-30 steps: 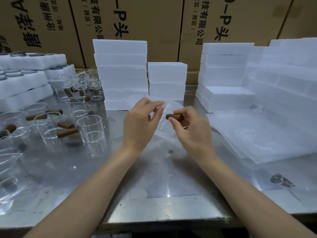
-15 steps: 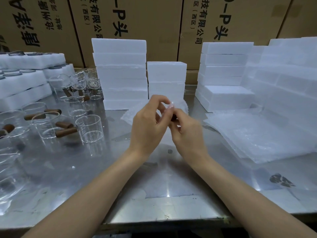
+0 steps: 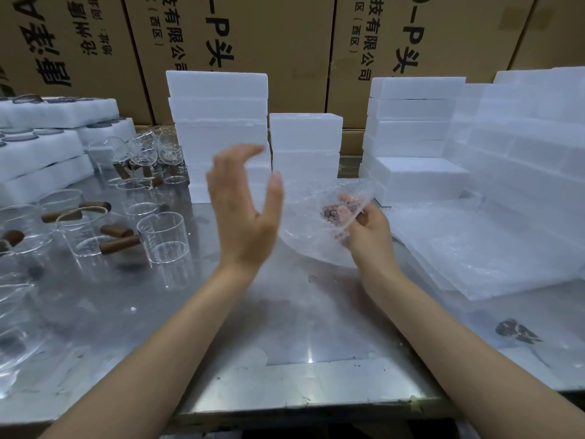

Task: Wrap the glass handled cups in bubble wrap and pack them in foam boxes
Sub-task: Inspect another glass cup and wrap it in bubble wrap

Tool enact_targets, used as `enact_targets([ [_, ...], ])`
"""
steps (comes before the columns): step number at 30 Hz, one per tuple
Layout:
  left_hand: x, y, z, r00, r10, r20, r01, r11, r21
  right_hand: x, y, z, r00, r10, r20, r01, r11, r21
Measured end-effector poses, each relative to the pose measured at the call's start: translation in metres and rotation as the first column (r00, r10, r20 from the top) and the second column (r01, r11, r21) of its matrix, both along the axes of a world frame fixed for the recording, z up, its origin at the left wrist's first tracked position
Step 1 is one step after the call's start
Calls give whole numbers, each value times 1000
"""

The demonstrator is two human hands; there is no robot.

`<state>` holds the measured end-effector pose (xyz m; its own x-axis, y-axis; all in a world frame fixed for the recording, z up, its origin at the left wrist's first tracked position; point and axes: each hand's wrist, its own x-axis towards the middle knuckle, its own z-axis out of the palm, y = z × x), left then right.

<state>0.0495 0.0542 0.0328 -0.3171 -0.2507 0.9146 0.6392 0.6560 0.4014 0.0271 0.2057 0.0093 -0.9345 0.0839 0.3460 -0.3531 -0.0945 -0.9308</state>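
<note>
Left hand (image 3: 243, 213) raised open; right hand (image 3: 367, 229) grips bubble-wrapped cup (image 3: 319, 217).

The left hand (image 3: 243, 213) has let go and lifted open beside the bubble-wrapped cup (image 3: 319, 223).

The worktop (image 3: 304, 327) is dull silver steel, streaked with pale reflections, with a dark smudge (image 3: 516, 331) near its right edge. White foam boxes (image 3: 218, 122) stand along the back edge. The glass cups (image 3: 161, 239) at the left are clear, with brown wooden handles (image 3: 118, 245). The bubble wrap (image 3: 316, 223) is see-through and dotted with small round cells, with a brown handle showing through it. Behind, the cartons (image 3: 285, 42) are tan with black printed characters.
</note>
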Motion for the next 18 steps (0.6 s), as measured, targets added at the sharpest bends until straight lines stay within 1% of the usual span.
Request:
enact_targets([
  [1,-2,-5,2,996,-8,94,-5,992,129,-1,0,0,1000,20,23,-20,1000,-19],
  [2,-4,-9,3,976,-74,204,19,966,260,-1,0,1,998,43,46,-41,998,-43],
  [3,-7,-13,2,935,-179,306,52,923,381,-3,0,0,996,64,65,-60,996,-58],
  [4,-10,-16,0,874,-301,381,86,868,489,-3,-1,0,993,83,86,-77,995,-67],
  [6,-14,-19,-2,730,-527,436,140,738,660,-3,-2,-1,986,118,121,-106,989,-99],
  [7,-16,-19,-3,670,-601,435,156,687,709,-3,-2,0,981,136,138,-118,985,-127],
  [8,-17,-18,-4,626,-644,438,175,664,727,-4,-2,0,976,154,154,-127,977,-170],
  [11,-18,-14,-9,538,-689,486,273,687,673,-3,1,4,949,250,193,-166,915,-367],
  [12,-17,-13,-9,500,-723,477,315,664,678,-3,1,5,936,291,197,-188,889,-418],
  [15,-15,-13,-8,347,-835,426,401,543,738,0,1,8,908,363,209,-234,854,-464],
  [18,-14,-19,-5,188,-914,359,464,404,788,2,1,12,897,364,252,-199,841,-504],
])
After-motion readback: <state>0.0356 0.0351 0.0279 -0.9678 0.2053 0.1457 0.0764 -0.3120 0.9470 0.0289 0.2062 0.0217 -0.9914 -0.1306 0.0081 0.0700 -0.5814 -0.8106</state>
